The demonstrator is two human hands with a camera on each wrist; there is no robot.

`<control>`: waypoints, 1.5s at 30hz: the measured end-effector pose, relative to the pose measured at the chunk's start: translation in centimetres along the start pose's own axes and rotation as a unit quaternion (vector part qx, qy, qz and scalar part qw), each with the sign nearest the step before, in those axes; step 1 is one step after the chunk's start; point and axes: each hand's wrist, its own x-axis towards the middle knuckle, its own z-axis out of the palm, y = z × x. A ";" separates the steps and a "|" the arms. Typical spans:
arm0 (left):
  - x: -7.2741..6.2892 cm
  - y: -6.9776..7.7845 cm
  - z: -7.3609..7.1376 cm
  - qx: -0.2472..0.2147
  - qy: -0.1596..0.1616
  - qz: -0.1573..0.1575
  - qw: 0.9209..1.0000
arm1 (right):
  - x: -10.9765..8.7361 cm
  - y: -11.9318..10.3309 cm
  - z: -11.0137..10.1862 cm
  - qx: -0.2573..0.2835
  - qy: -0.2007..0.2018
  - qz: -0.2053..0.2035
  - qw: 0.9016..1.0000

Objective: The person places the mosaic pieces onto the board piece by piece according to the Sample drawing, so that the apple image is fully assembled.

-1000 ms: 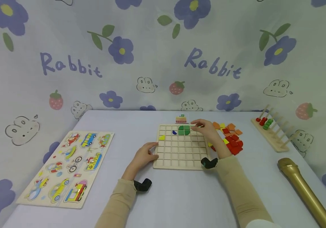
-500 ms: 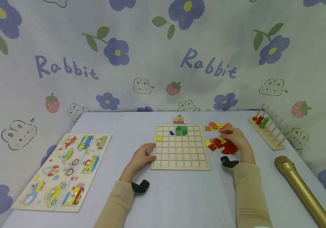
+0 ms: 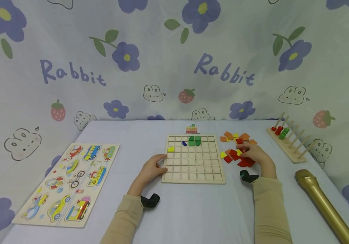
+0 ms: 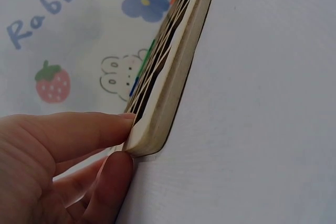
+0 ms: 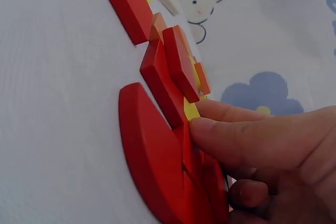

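My left hand [image 3: 151,167] touches the left edge of a square wooden grid board [image 3: 195,168], index finger and thumb spaced along it. In the left wrist view, the fingertips press by the board's rounded corner [image 4: 149,142]. Two green tiles [image 3: 195,141], a small dark blue piece [image 3: 184,143] and a yellow tile [image 3: 170,149] lie in its upper cells. Right of the board, my right hand [image 3: 255,154] reaches into loose tiles. Its thumb and index finger pinch a yellow tile [image 5: 190,109] among red tiles [image 5: 147,148]. The other right fingers curl behind.
A picture card [image 3: 192,128] lies behind the board. Orange tiles [image 3: 245,137] spread beyond the red ones. A vehicle puzzle board [image 3: 67,183] occupies the left side. At right are a peg stand with beads [image 3: 287,142] and a gold microphone [image 3: 323,205].
My right hand has moved from above the board's top right corner to the loose tiles, then slightly nearer me, uncovering a red tile. The left hand stays at the board's edge.
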 end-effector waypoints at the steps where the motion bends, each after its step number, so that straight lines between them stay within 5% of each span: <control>1: 0.0 0.0 -0.1 0.000 0.000 -0.002 1.000 | 0.0 -0.1 0.0 -0.004 -0.002 -0.001 1.000; 9: -0.1 0.1 -0.2 -0.001 0.000 -0.001 1.000 | -0.3 -0.4 -0.2 0.003 0.001 0.003 1.000; 17: -0.1 0.0 0.0 -0.002 -0.007 0.002 1.000 | -0.7 -0.7 -0.4 0.050 0.047 -0.002 0.998; 23: 0.0 -0.1 0.2 -0.003 -0.007 0.001 1.000 | -0.3 -4.1 0.5 0.131 0.098 0.000 0.986; 29: -0.2 0.0 0.1 -0.008 -0.003 -0.001 1.000 | 0.6 -10.5 3.5 0.235 0.064 -0.063 0.968; 33: -0.3 -0.1 0.0 -0.011 -0.002 -0.003 1.000 | 1.9 -13.9 6.9 0.257 0.028 -0.094 0.962; 38: -0.2 -0.2 0.1 -0.005 -0.007 0.000 1.000 | 4.0 -15.9 11.1 0.253 0.007 -0.085 0.964; 45: -0.3 0.0 0.0 -0.010 -0.012 0.010 1.000 | 5.8 -16.7 13.8 0.138 0.055 -0.086 0.985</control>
